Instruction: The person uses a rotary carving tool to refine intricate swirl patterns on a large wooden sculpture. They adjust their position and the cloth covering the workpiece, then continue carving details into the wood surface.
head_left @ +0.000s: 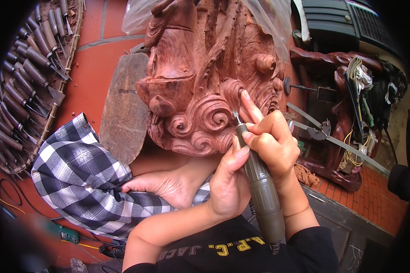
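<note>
A reddish-brown wood carving with curling scrolls stands before me. My right hand is closed round the front of a dark olive rotary carving tool, with one finger stretched toward the wood. The slim metal bit points at the edge of a large spiral scroll; whether it touches cannot be told. My left hand is closed at the tool's left side, thumb and fingertip against its nose, other fingers partly hidden. The tool's body slants down toward my chest, a coiled cord sleeve at its lower end.
Several wooden-handled chisels fill a woven tray at the left. A worn wooden board leans by the carving, near my bare foot. Clear plastic sheeting hangs behind. A dark red wooden stand with cluttered items is at right.
</note>
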Motion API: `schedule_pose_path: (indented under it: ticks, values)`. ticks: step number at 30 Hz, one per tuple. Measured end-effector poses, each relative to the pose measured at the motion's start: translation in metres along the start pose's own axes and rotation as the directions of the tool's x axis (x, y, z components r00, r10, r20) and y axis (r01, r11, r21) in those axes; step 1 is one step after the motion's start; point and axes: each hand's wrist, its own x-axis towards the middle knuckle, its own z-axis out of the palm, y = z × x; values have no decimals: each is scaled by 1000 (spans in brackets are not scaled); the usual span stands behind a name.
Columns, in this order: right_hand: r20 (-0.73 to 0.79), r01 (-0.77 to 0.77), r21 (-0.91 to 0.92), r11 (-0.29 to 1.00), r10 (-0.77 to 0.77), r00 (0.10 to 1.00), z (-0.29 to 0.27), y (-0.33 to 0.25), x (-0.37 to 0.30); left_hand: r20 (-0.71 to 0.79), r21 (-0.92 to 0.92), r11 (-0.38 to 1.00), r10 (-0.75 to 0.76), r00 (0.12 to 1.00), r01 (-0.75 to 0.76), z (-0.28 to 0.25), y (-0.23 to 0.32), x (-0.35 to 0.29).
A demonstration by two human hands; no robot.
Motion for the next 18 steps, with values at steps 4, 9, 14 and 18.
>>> schedule_pose_path:
  ticks: [4, 9, 14, 18]
  values:
    - [-84, 93, -128, 987, -105, 991, 4, 8, -3, 15, 3, 1000, 6, 1000, -6, 1, 0, 5]
    - [-40, 102, -167, 981, -110, 993, 2, 6, 0, -2, 59, 998, 16, 1000, -16, 4, 6, 2]
    - [-60, 78, -120, 990, -85, 995, -2, 3, 3, 76, 41, 999, -26, 997, 23, -1, 1, 3]
    - [-103, 92, -83, 992, -101, 990, -2, 3, 10, 62, 91, 996, -15, 998, 9, 6, 7, 2]
